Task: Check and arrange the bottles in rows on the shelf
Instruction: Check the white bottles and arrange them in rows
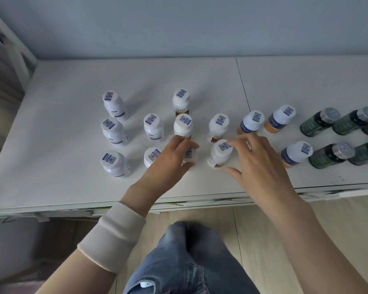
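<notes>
While both hands reach over the white shelf (72,124), the left hand (170,160) curls its fingers and thumb around a white-capped bottle (190,157), which it mostly hides. The right hand (257,162) hovers with fingers spread wide, gripping nothing, its fingertips just above another white bottle (220,152) between the two hands. More white bottles (113,128) stand upright in loose rows left of and beyond the hands, and dark green bottles (331,154) stand right of them.
</notes>
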Demonstrator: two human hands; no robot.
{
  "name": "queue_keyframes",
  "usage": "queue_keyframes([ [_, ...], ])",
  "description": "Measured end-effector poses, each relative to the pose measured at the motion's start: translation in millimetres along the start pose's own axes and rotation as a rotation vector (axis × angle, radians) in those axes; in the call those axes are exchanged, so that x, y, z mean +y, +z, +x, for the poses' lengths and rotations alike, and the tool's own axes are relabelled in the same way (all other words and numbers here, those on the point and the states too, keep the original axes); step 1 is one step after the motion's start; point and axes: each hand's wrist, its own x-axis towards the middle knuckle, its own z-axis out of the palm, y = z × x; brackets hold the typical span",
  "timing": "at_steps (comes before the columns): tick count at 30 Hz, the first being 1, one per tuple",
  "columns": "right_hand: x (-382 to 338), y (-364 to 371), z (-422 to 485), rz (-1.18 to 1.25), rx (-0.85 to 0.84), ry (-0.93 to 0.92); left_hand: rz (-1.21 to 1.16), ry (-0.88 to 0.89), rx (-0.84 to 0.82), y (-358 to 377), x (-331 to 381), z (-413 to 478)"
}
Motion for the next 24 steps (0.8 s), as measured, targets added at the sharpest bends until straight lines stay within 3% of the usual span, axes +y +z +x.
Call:
queue_keyframes([
  [12,18,-6,7,-0.012,-0.09,0.091,0.113,-0.008,-0.043,7,9,4],
  [17,40,-11,25,0.013,-0.1,0.065,0.174,0.042,0.131,7,30,48],
  [22,67,-16,47,0.058,-0.111,0.014,0.256,-0.174,-0.053,30,44,114],
  [24,79,-13,54,0.137,-0.089,0.014,0.236,-0.215,-0.048,32,44,120],
])
